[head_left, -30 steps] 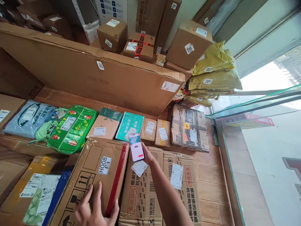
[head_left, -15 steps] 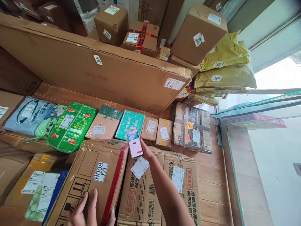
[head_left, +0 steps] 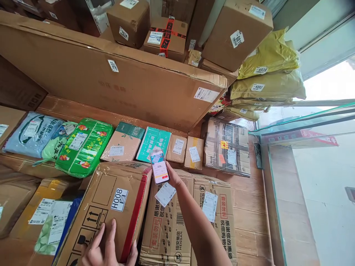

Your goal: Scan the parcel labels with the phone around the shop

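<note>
My right hand (head_left: 172,175) holds a smartphone (head_left: 160,170) upright, with its lit screen facing me. Below it lies a large carton with Hengan print (head_left: 163,231) and a white shipping label (head_left: 165,194). My left hand (head_left: 102,247) rests on a brown cardboard box (head_left: 107,192) marked H008. Two of its fingers are stretched out on the face, and the thumb is at the edge with red tape (head_left: 134,216). The lower part of this hand is cut off by the frame.
A huge flat carton (head_left: 133,87) stands across the back. A row holds a green package (head_left: 84,147), a teal box (head_left: 154,145) and small boxes. Yellow bags (head_left: 266,88) are stacked at right, near a glass panel (head_left: 299,207). More parcels lie at lower left.
The phone's screen now shows a different picture, with a yellow band near its bottom. The view has shifted slightly. Both hands stay nearly where they were.
</note>
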The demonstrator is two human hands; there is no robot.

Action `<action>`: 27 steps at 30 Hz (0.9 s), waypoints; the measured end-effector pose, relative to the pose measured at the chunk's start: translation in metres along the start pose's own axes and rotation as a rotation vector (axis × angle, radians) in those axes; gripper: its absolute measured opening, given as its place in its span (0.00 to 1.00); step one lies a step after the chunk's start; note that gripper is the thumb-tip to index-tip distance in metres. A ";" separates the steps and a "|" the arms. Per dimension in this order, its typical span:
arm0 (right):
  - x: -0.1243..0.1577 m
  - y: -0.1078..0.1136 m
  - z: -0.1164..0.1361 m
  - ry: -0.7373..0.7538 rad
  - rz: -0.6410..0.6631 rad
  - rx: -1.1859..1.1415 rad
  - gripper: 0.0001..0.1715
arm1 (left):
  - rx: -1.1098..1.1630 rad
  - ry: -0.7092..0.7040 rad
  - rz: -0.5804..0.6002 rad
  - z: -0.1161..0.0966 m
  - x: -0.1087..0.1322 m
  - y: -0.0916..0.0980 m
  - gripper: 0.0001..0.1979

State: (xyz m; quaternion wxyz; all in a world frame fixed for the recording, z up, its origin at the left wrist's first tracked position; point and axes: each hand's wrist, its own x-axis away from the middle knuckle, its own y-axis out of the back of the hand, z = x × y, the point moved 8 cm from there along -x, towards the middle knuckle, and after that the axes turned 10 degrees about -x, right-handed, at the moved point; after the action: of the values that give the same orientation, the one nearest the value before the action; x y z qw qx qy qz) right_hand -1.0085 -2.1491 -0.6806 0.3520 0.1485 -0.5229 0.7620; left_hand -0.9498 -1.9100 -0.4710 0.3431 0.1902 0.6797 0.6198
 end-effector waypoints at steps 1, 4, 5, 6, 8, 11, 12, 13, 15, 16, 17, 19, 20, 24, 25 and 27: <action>0.003 -0.002 0.001 0.017 -0.003 -0.008 0.29 | -0.001 -0.007 0.003 0.000 0.000 0.000 0.44; 0.018 -0.011 0.007 0.087 -0.010 -0.044 0.25 | -0.001 -0.022 0.021 -0.001 -0.001 -0.001 0.45; 0.025 -0.015 0.008 0.108 -0.008 -0.055 0.24 | 0.000 -0.022 0.023 -0.001 -0.001 -0.001 0.45; 0.033 -0.020 0.010 0.125 -0.003 -0.063 0.25 | 0.001 -0.024 0.025 -0.001 -0.001 -0.001 0.45; 0.050 -0.033 0.012 0.143 0.021 -0.070 0.30 | 0.001 -0.027 0.026 -0.002 0.000 -0.001 0.45; 0.074 -0.051 0.017 0.157 0.061 -0.065 0.39 | 0.007 -0.030 0.023 -0.003 0.000 -0.001 0.44; 0.080 -0.055 0.019 0.163 0.069 -0.063 0.41 | 0.011 -0.031 0.025 -0.003 0.001 -0.001 0.44; 0.085 -0.059 0.021 0.167 0.074 -0.060 0.41 | 0.014 -0.031 0.024 -0.003 0.001 -0.001 0.44; 0.091 -0.063 0.023 0.168 0.080 -0.056 0.41 | 0.008 -0.034 0.023 -0.003 0.001 -0.002 0.44; 0.093 -0.064 0.022 0.166 0.083 -0.057 0.41 | 0.002 -0.038 0.021 -0.003 0.001 -0.002 0.45; 0.094 -0.065 0.021 0.162 0.087 -0.061 0.41 | -0.004 -0.042 0.019 -0.003 0.001 -0.002 0.45; 0.097 -0.066 0.018 0.159 0.092 -0.075 0.40 | -0.009 -0.045 0.019 -0.003 0.002 -0.003 0.45; 0.098 -0.066 0.016 0.162 0.092 -0.082 0.40 | -0.009 -0.045 0.019 -0.002 0.003 -0.004 0.45; 0.111 -0.068 0.002 0.150 0.075 -0.136 0.43 | -0.020 -0.039 0.024 -0.001 0.004 -0.004 0.45; 0.116 -0.069 -0.003 0.141 0.071 -0.158 0.45 | -0.021 -0.042 0.024 -0.001 0.004 -0.003 0.45; 0.125 -0.071 -0.013 0.129 0.066 -0.195 0.48 | -0.019 -0.054 0.026 -0.002 0.003 -0.002 0.45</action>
State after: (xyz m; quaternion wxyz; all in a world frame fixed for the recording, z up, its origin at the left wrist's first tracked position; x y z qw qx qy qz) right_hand -1.0461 -2.0749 -0.5626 0.3725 0.0467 -0.5753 0.7267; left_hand -0.9534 -1.9098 -0.4740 0.3552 0.2125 0.6618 0.6251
